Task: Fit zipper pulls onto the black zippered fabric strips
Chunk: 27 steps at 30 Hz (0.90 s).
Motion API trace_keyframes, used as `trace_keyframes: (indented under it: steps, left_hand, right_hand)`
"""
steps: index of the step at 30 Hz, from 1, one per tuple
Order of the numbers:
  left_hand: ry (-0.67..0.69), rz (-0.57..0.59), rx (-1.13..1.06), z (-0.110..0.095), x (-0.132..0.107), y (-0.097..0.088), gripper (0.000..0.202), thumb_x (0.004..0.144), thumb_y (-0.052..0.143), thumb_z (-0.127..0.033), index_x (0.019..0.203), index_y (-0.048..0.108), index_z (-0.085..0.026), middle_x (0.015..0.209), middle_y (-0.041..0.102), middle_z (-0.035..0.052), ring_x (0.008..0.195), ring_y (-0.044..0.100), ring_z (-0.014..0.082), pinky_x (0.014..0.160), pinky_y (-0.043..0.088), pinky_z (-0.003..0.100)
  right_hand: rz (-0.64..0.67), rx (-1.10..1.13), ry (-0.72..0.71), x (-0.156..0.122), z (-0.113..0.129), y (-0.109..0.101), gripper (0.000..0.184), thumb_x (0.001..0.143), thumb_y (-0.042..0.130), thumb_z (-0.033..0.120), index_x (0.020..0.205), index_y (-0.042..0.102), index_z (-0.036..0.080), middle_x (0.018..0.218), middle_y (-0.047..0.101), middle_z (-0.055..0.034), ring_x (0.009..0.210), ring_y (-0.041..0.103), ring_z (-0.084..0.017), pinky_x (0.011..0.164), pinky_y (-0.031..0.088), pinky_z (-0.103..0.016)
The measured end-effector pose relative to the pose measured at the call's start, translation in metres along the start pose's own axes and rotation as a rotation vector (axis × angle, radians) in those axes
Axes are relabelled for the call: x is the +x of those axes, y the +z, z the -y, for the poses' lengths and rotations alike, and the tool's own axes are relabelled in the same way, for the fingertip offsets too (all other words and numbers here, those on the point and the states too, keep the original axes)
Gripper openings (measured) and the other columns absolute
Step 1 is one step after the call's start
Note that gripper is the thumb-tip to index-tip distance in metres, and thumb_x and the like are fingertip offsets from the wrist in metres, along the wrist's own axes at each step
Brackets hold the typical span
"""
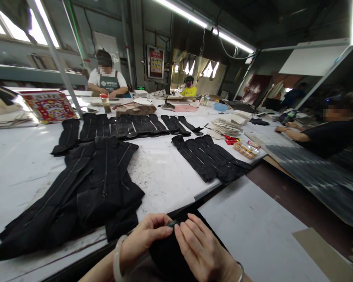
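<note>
Black cloth piece [170,254], just beside the white tabletop's [161,180] near edge: left hand [145,237] and right hand [202,247] pinch its upper edge, equally near; visible bulk below the grip, long axis indeterminable.

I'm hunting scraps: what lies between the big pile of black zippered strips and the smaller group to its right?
Between the big pile and smaller group, the head view shows white tabletop strewn with fine dark specks.

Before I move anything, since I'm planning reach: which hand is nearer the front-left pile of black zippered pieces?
Left. The left hand is just right of the pile; the right hand is farther right, with the left hand between it and the pile.
</note>
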<state>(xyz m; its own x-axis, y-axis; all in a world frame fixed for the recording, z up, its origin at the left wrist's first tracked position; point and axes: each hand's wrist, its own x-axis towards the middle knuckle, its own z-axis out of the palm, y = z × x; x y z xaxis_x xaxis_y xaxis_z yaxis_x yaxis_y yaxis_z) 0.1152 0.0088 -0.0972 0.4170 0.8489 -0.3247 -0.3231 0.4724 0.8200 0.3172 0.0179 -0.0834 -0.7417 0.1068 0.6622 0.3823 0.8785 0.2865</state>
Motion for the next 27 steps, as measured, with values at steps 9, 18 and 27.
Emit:
trace_keyframes:
  steps: [9,18,27]
  left_hand:
    - [0.098,-0.061,0.285,-0.001,0.000,-0.002,0.033,0.070,0.076,-0.043,0.081,0.070,-0.012,0.066,0.059,-0.0004,0.060,0.047,0.0120,0.060,0.036,0.024]
    - [0.414,-0.074,1.103,-0.027,-0.014,0.004,0.028,0.090,0.057,-0.030,0.076,0.076,-0.016,0.063,0.060,0.0021,0.066,0.056,0.0162,0.063,0.037,0.024]
    - [0.073,0.012,0.719,-0.031,-0.011,0.006,0.022,0.081,0.056,-0.028,0.079,0.073,-0.013,0.055,0.052,-0.0043,0.050,0.045,0.0101,0.049,0.034,0.021]
  right_hand:
    - [-0.024,0.093,0.317,0.000,0.012,0.015,0.027,0.093,0.036,0.003,0.102,0.061,0.006,0.087,0.064,-0.0137,0.085,0.059,-0.024,0.081,0.054,-0.043]
    - [0.288,0.769,0.896,0.031,0.001,-0.010,0.017,0.088,0.043,0.004,0.083,0.051,0.019,0.088,0.060,-0.0044,0.082,0.058,-0.017,0.074,0.048,-0.030]
    - [0.519,0.939,1.202,0.041,-0.007,-0.011,0.008,0.086,0.052,0.017,0.080,0.058,0.019,0.072,0.056,0.0032,0.065,0.048,-0.012,0.059,0.037,-0.024]
